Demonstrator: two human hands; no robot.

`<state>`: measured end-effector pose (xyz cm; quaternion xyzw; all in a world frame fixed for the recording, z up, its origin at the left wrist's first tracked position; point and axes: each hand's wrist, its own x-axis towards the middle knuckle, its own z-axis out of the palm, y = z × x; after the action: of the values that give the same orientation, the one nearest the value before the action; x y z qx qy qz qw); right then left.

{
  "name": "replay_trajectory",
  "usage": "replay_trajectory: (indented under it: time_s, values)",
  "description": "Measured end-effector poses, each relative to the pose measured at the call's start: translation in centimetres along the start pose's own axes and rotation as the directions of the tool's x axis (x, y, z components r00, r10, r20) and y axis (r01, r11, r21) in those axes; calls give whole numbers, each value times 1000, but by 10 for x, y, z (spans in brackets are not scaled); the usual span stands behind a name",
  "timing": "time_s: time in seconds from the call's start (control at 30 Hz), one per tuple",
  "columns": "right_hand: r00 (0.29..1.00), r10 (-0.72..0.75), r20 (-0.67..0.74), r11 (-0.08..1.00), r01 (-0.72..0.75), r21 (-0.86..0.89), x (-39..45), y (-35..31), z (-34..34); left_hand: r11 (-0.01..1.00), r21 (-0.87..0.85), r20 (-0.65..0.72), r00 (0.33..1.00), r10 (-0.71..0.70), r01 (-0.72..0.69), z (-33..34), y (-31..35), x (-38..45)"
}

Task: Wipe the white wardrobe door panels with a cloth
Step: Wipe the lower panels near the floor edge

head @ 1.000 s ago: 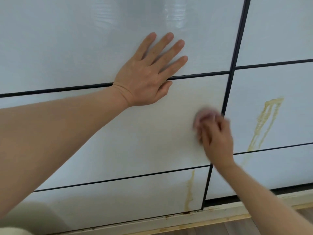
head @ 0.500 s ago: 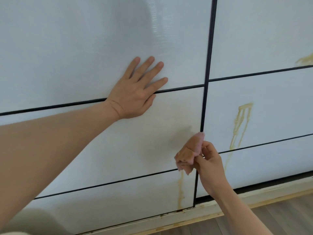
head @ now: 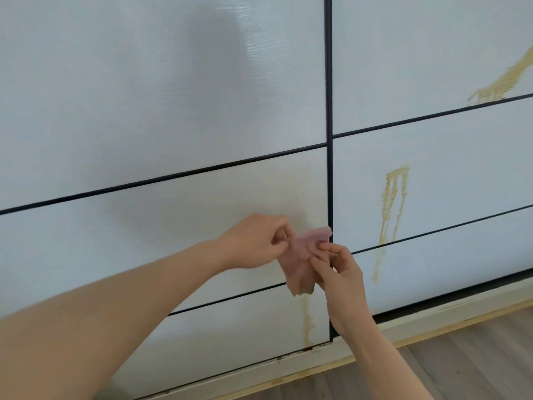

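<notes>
White wardrobe door panels [head: 161,90] split by thin black lines fill the view. A small pink cloth [head: 301,262], stained tan at its lower edge, hangs in front of the left door, just off its surface. My left hand [head: 253,241] pinches its left edge and my right hand [head: 337,269] pinches its right side. Yellow-brown drip stains run down the right door's middle panel [head: 393,197], the upper right panel [head: 501,82] and the left door's bottom panel [head: 307,321].
A black vertical divider [head: 328,111] separates the two doors. Below them runs a pale baseboard [head: 432,321], then grey wood-look floor [head: 476,362] at the lower right.
My left hand left the upper panel and came down to take the cloth's edge. My right hand pulled the cloth off the door; the view shifted to the right.
</notes>
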<state>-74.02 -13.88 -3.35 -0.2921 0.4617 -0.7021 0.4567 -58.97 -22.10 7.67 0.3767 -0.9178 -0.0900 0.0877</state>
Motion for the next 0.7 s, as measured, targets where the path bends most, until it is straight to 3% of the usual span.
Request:
replay_trajectory:
  time_s: [0.1,0.17,0.23,0.33,0.4,0.47,0.57,0.7]
  values:
    - [995,90,31,990,-92,103,8,-3,-8,998,5,42,997,-57,57,-6,-2,11]
    - [991,121,63,992,-122,13,12,1,-13,992,-58,85,991,-106,111,-6,4,17]
    - [987,117,106,993,-113,-42,12,5,-16,969,-179,84,984,-156,169,-7,9,20]
    - [960,122,254,984,-150,91,19,7,-23,857,-441,180,962,-207,267,-11,13,23]
    - [920,129,371,984,-164,64,21,8,-25,814,-497,239,949,-206,302,-13,15,22]
    - [888,150,435,977,-200,73,18,8,-23,820,-477,265,942,-207,315,-15,17,23]
    - [908,159,388,962,-231,146,17,10,-23,861,-390,259,936,-238,327,-15,11,24]
    - [926,159,344,962,-223,158,15,0,-22,942,-250,45,975,-219,224,-11,0,22]
